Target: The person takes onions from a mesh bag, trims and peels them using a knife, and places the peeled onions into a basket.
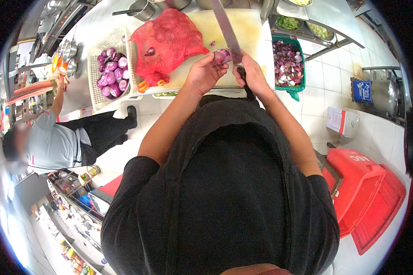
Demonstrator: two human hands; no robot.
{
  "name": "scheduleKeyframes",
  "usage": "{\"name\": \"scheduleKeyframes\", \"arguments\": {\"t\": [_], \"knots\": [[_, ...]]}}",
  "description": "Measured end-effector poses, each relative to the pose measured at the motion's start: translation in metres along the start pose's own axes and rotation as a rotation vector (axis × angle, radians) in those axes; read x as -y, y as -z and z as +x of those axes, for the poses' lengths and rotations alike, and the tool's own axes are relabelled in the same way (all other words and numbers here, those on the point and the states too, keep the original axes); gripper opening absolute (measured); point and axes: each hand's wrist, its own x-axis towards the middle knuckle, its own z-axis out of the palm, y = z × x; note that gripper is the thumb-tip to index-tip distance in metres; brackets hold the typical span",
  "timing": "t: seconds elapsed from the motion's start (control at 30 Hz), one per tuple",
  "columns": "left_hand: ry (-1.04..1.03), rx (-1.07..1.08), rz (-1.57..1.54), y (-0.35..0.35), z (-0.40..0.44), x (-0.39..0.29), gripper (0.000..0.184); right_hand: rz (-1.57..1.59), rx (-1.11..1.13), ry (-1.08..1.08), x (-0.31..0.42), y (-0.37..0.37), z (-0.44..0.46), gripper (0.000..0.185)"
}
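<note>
My left hand [206, 73] has its fingers closed around a red onion [222, 56] with skin on it. In my right hand [253, 75] is the handle of a large knife [227, 33], its broad blade pointing away from me, beside the onion. Both hands are above the near edge of a pale cutting board [252, 27]. Left of them, a red mesh bag [174, 39] lies on the board. Farther left, a cream plastic basket [95, 94] holds several peeled red onions [112, 73].
Right of the board, a green-lined basket [294, 88] holds onion skins [287, 62]. Metal pots [144, 10] stand at the back. A co-worker [57, 142] is at the counter on the left. A red bin [353, 188] stands on the right behind my arm.
</note>
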Motion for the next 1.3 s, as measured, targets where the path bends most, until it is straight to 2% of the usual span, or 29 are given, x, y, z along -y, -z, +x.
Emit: {"name": "scheduleKeyframes", "arguments": {"t": [0.17,0.37,0.57,0.87,1.07,1.17,1.27,1.3], "knots": [[0.025,0.012,-0.009,-0.007,0.0,0.003,0.034,-0.002,0.006,-0.012,-0.011,0.003,0.006,0.064],[0.004,0.002,0.077,-0.006,0.002,0.005,0.032,-0.027,-0.044,-0.1,-0.013,0.006,0.008,0.048],[-0.056,-0.026,0.264,-0.003,0.0,0.004,0.034,-0.029,-0.002,-0.328,0.03,0.002,0.008,0.058],[-0.071,-0.01,0.262,-0.003,-0.006,0.005,0.039,0.143,-0.03,-0.402,0.019,0.012,0.007,0.062],[-0.03,0.05,0.22,0.0,-0.003,0.007,0.042,-0.031,-0.12,-0.3,0.011,0.016,0.009,0.057],[0.001,0.053,0.185,0.0,-0.001,0.006,0.042,-0.15,-0.053,-0.278,0.015,0.015,0.008,0.056],[0.028,0.01,0.128,-0.003,0.001,0.007,0.039,-0.303,-0.091,-0.16,-0.011,0.019,0.015,0.048],[0.034,-0.014,0.105,-0.004,0.002,0.008,0.037,-0.361,-0.132,-0.01,-0.015,0.015,0.014,0.047]]}}
